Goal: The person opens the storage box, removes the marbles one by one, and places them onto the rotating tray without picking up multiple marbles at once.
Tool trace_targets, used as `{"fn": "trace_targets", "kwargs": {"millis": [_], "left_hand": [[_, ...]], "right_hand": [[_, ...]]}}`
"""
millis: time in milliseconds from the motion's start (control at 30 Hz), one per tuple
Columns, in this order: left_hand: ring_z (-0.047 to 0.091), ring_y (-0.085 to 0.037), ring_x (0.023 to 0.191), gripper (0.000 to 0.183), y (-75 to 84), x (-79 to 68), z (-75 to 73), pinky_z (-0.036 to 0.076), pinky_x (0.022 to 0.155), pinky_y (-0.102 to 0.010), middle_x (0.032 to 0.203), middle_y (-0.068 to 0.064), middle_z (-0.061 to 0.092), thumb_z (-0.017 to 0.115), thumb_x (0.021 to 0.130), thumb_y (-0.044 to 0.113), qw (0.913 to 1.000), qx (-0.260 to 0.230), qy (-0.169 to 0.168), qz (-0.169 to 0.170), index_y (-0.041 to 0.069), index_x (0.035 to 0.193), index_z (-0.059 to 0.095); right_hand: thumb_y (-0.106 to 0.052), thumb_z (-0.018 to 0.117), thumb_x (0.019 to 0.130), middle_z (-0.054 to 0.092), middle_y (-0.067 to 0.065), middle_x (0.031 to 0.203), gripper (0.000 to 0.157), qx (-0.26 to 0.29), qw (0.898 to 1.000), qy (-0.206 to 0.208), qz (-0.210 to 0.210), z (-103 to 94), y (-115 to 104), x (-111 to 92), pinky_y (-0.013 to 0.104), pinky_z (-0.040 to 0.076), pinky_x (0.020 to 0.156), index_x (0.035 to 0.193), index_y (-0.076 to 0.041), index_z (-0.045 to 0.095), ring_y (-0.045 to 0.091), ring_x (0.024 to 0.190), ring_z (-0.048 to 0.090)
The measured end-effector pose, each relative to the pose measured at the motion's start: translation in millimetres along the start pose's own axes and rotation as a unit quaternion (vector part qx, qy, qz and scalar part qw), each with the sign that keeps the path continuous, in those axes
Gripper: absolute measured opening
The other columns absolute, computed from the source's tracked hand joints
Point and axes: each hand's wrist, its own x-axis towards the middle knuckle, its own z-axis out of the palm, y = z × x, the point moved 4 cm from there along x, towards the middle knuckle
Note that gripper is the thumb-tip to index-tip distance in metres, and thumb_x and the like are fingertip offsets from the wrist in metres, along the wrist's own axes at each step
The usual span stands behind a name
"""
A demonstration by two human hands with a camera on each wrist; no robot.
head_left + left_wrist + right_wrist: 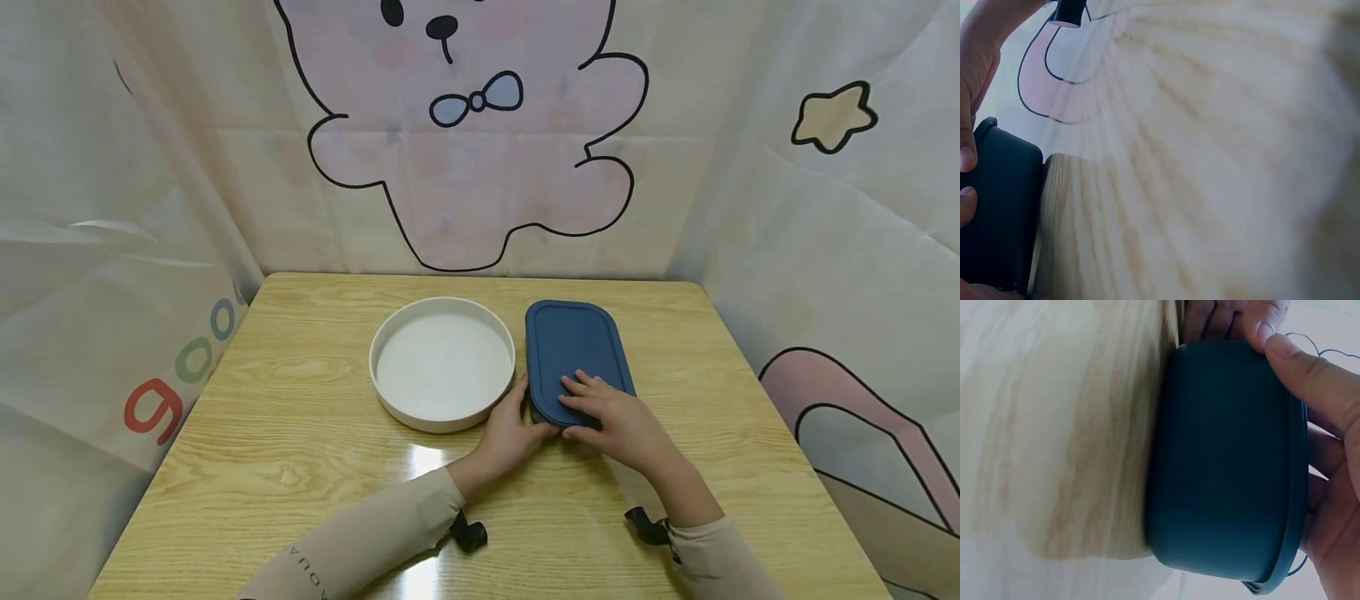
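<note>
A dark blue lidded food container (570, 337), rectangular with rounded corners, stands upright on the table. My left hand (506, 437) holds its near left corner, fingers along the left side and thumb at the front wall. On top, my right hand (618, 425) rests with spread, mostly straight fingers on the lid, its thumb at the near edge. The right wrist view shows the container's smooth front wall (1222, 462), with both thumbs meeting at the lid's edge. What lies inside is hidden by the lid.
A round white shallow dish (442, 358) stands just left of the container, close to the left hand's fingers. The wooden table (300, 433) ends at a cartoon-printed curtain (465, 192) behind and at both sides.
</note>
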Motion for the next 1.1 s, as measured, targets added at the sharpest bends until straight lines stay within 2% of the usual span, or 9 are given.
{"fn": "trace_targets", "kwargs": {"millis": [200,433,833,1100], "left_hand": [[0.024,-0.019,0.155,0.096,1.4,-0.7,-0.6,0.028,0.124,-0.044,0.168,-0.003,0.027,0.083,0.089,0.022,0.9999,-0.013,-0.002,0.004,0.013,0.164,0.024],[0.021,-0.018,0.156,0.095,2.2,0.5,3.0,0.027,0.125,-0.041,0.169,0.000,0.023,0.081,0.090,0.020,0.9995,-0.026,-0.016,0.011,0.015,0.165,0.022],[0.023,-0.012,0.154,0.096,0.7,0.8,2.8,0.028,0.124,-0.037,0.168,0.003,0.024,0.082,0.090,0.018,0.9988,-0.043,-0.015,0.017,0.017,0.165,0.021],[0.024,-0.019,0.155,0.096,-1.3,0.5,3.4,0.030,0.123,-0.041,0.169,-0.004,0.023,0.082,0.090,0.021,0.9992,-0.038,-0.014,0.004,0.012,0.164,0.021]], "right_hand": [[-0.033,0.085,0.084,0.054,0.004,0.152,0.059,0.002,1.000,0.015,-0.005,5.8,3.3,-1.0,0.055,0.039,0.115,0.137,-0.013,0.068,0.033,0.144,0.045],[-0.028,0.088,0.079,0.064,0.005,0.141,0.055,0.010,0.997,0.070,-0.024,5.3,6.0,-4.9,0.056,0.046,0.108,0.129,-0.009,0.073,0.035,0.134,0.056],[-0.026,0.090,0.075,0.072,0.003,0.128,0.047,0.027,0.989,0.136,-0.051,10.0,8.6,-5.7,0.051,0.047,0.107,0.117,-0.009,0.079,0.033,0.126,0.064],[-0.021,0.091,0.073,0.074,0.004,0.123,0.043,0.045,0.982,0.172,-0.068,7.9,7.0,-7.0,0.046,0.046,0.109,0.113,-0.008,0.081,0.033,0.121,0.067]]}}
